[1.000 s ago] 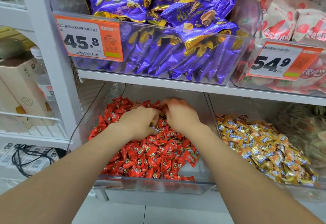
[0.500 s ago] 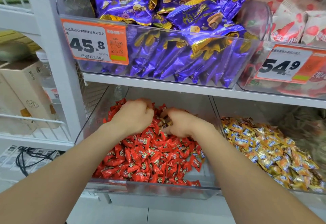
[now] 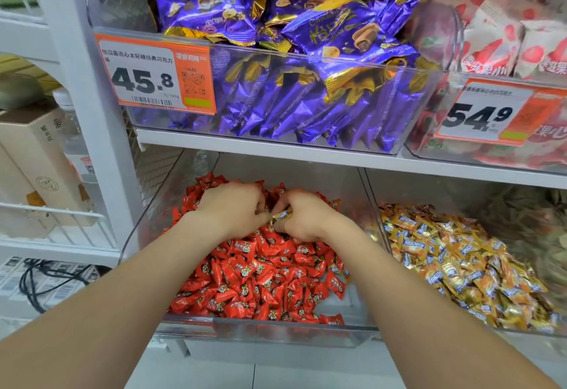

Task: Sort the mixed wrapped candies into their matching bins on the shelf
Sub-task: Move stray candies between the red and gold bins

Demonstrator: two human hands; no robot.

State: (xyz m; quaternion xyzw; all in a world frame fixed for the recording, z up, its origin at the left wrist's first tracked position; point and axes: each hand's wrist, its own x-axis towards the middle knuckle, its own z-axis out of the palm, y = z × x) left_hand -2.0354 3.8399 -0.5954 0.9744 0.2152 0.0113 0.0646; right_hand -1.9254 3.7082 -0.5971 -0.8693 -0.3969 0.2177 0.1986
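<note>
Both hands are down in the clear bin (image 3: pixel 264 333) on the lower shelf, on top of the red wrapped candies (image 3: pixel 260 281) that fill it. The right hand (image 3: pixel 306 220) has its fingers curled and pinches a gold-wrapped candy (image 3: pixel 281 214), held just above the red pile, between the two hands. The left hand (image 3: pixel 230 210) sits just beside it, knuckles up and fingers bent down into the pile; its thumb seems to touch the end of that candy, but whether it grips anything I cannot tell. The neighbouring bin on the right holds gold wrapped candies (image 3: pixel 454 263). On the white shelf board (image 3: pixel 276 150) above stands a bin of purple chocolate packets (image 3: pixel 306 106) with an orange price tag (image 3: pixel 153 79) reading 45.8
</note>
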